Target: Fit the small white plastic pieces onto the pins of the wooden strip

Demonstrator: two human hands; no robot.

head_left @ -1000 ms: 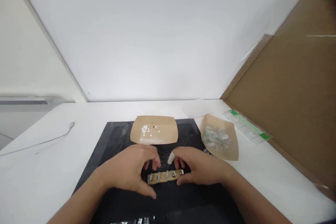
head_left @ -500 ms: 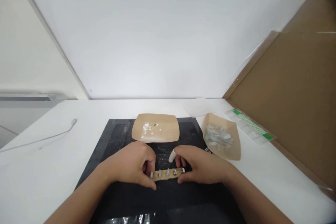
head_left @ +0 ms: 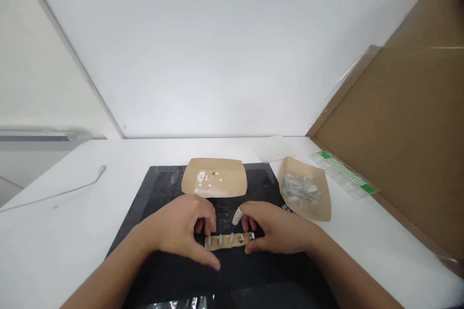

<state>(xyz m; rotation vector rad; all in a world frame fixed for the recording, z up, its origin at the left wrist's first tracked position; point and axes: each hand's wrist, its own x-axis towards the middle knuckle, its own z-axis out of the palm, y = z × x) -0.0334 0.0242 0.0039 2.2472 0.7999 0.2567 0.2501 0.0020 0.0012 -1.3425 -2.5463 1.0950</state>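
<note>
A narrow tan strip [head_left: 225, 241] lies on the black mat [head_left: 232, 277], carrying a row of small upright clear pieces and small metal bits at its right end. My left hand [head_left: 184, 227] arches around the strip's left end, thumb and fingers apart, with nothing between them. At the other end is my right hand [head_left: 277, 227], its thumb beside the strip's near edge and its fingers curled beyond the far edge. A whitish ribbed finger cover [head_left: 237, 216] sits on one right fingertip. Whether the right thumb touches the strip I cannot tell.
Behind the hands, a tan paper tray [head_left: 232, 181] holds small white pieces. Another tan tray [head_left: 321, 210] at right contains clear pieces. A green-and-clear plastic strip [head_left: 344, 174] lies near the cardboard wall [head_left: 406, 145]. A grey cable [head_left: 72, 188] runs along the left.
My left thumb and fingers have spread apart and come off the strip's left end, which now shows. My right hand has barely moved.
</note>
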